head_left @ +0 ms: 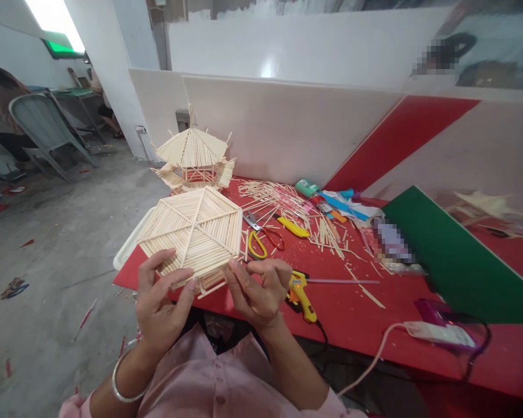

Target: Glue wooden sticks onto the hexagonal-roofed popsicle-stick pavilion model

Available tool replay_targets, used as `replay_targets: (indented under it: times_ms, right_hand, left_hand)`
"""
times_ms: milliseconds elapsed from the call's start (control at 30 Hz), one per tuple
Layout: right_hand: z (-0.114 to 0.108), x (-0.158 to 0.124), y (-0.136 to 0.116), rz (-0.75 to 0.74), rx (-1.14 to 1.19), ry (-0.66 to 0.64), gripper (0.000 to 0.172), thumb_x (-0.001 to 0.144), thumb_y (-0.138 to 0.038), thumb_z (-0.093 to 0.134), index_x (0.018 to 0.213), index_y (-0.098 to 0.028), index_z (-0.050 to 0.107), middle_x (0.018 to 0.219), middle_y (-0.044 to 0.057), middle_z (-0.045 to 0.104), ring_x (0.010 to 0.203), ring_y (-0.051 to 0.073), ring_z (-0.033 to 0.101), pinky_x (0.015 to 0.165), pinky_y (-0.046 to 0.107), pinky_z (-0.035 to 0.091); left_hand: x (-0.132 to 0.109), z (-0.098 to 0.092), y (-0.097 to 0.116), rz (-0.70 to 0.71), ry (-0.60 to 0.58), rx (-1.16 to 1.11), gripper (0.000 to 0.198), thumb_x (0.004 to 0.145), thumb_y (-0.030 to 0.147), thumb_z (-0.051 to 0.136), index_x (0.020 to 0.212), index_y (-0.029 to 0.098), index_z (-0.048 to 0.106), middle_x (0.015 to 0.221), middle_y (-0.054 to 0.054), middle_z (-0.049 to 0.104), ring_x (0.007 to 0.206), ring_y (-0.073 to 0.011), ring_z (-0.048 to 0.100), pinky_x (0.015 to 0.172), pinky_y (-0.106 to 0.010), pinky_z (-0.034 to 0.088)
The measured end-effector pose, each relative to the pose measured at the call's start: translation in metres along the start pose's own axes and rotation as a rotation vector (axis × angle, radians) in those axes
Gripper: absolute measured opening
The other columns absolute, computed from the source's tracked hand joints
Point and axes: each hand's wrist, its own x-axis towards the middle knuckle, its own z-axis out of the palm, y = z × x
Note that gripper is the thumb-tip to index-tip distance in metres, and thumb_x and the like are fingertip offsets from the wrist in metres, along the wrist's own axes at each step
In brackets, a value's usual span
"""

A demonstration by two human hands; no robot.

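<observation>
I hold a hexagonal panel (196, 229) made of thin wooden sticks, tilted up over the near left corner of the red table (357, 313). My left hand (159, 302) grips its near edge, thumb on top and fingers curled underneath. My right hand (257, 287) pinches the same edge a little to the right. Behind the panel stands a small pagoda-like model (194, 159) built of the same sticks.
Loose sticks (287, 209) lie scattered mid-table with scissors (261, 235), a yellow cutter (293, 227), and a yellow glue gun (301, 293) beside my right hand. A green board (457, 255) leans at right. A white adapter and cable (436, 332) lie near the front edge. A chair (43, 130) stands at far left.
</observation>
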Motion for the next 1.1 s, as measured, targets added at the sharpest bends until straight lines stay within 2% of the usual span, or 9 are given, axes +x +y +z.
replay_targets:
  times_ms: [133, 300, 567, 667, 767, 867, 967, 1100]
  right_hand:
    - [0.004, -0.001, 0.001, 0.013, 0.0, 0.01, 0.058, 0.076, -0.017, 0.074, 0.129, -0.038, 0.061, 0.077, 0.001, 0.06, 0.083, 0.021, 0.053, 0.077, 0.04, 0.044]
    - [0.004, 0.001, 0.0, 0.009, 0.009, 0.017, 0.056, 0.076, -0.017, 0.074, 0.127, -0.039, 0.062, 0.092, 0.003, 0.068, 0.096, 0.025, 0.053, 0.083, 0.044, 0.046]
    - [0.005, 0.002, -0.003, 0.009, 0.024, 0.031, 0.056, 0.076, -0.014, 0.074, 0.127, -0.036, 0.063, 0.08, 0.003, 0.059, 0.086, 0.021, 0.052, 0.08, 0.041, 0.046]
    - [0.007, 0.001, -0.003, 0.029, 0.043, 0.028, 0.055, 0.077, -0.014, 0.073, 0.126, -0.037, 0.063, 0.078, 0.001, 0.059, 0.083, 0.02, 0.052, 0.079, 0.04, 0.046]
    - [0.008, 0.001, -0.003, 0.027, 0.062, 0.035, 0.052, 0.074, -0.013, 0.075, 0.121, -0.033, 0.065, 0.079, 0.002, 0.061, 0.085, 0.02, 0.053, 0.08, 0.041, 0.047]
    - [0.009, 0.001, -0.001, 0.03, 0.092, 0.028, 0.046, 0.074, -0.012, 0.074, 0.116, -0.029, 0.067, 0.098, 0.005, 0.067, 0.097, 0.022, 0.057, 0.087, 0.043, 0.05]
    - [0.01, 0.001, 0.003, 0.032, 0.147, 0.01, 0.039, 0.076, -0.013, 0.071, 0.113, -0.028, 0.068, 0.118, 0.007, 0.067, 0.113, 0.026, 0.057, 0.093, 0.047, 0.051]
    - [0.009, 0.002, 0.008, 0.002, 0.221, -0.033, 0.037, 0.077, -0.013, 0.069, 0.112, -0.026, 0.067, 0.122, 0.008, 0.068, 0.118, 0.027, 0.058, 0.095, 0.049, 0.052]
  left_hand:
    - [0.001, 0.0, 0.0, -0.003, 0.003, 0.004, 0.014, 0.079, 0.014, 0.072, 0.09, 0.024, 0.071, 0.122, -0.006, 0.058, 0.112, -0.0211, 0.057, 0.098, -0.042, 0.048]
    - [0.002, 0.0, 0.002, -0.003, -0.009, -0.005, 0.016, 0.079, 0.013, 0.072, 0.091, 0.024, 0.071, 0.12, -0.005, 0.058, 0.111, -0.0203, 0.057, 0.097, -0.039, 0.048]
    - [0.003, 0.003, 0.005, -0.029, 0.009, 0.008, 0.012, 0.078, 0.015, 0.074, 0.086, 0.024, 0.072, 0.119, -0.005, 0.059, 0.111, -0.0204, 0.057, 0.096, -0.04, 0.048]
    - [0.002, 0.003, 0.006, -0.047, 0.019, 0.015, 0.01, 0.079, 0.015, 0.074, 0.084, 0.023, 0.071, 0.119, -0.005, 0.059, 0.109, -0.0203, 0.058, 0.097, -0.04, 0.048]
    - [0.002, 0.002, 0.006, -0.058, 0.016, 0.015, 0.007, 0.08, 0.016, 0.073, 0.084, 0.022, 0.071, 0.117, -0.005, 0.059, 0.11, -0.0205, 0.058, 0.097, -0.04, 0.048]
    - [0.001, 0.002, 0.005, -0.048, 0.01, 0.014, 0.007, 0.081, 0.016, 0.072, 0.085, 0.022, 0.071, 0.117, -0.005, 0.059, 0.11, -0.02, 0.058, 0.097, -0.038, 0.048]
    - [0.0, 0.003, 0.004, -0.056, 0.008, 0.001, 0.007, 0.082, 0.016, 0.071, 0.086, 0.022, 0.071, 0.117, -0.006, 0.059, 0.111, -0.0191, 0.059, 0.099, -0.037, 0.048]
    - [0.003, 0.001, 0.007, -0.07, -0.019, 0.046, 0.006, 0.082, 0.017, 0.071, 0.084, 0.023, 0.07, 0.123, -0.006, 0.059, 0.113, -0.0212, 0.059, 0.1, -0.04, 0.047]
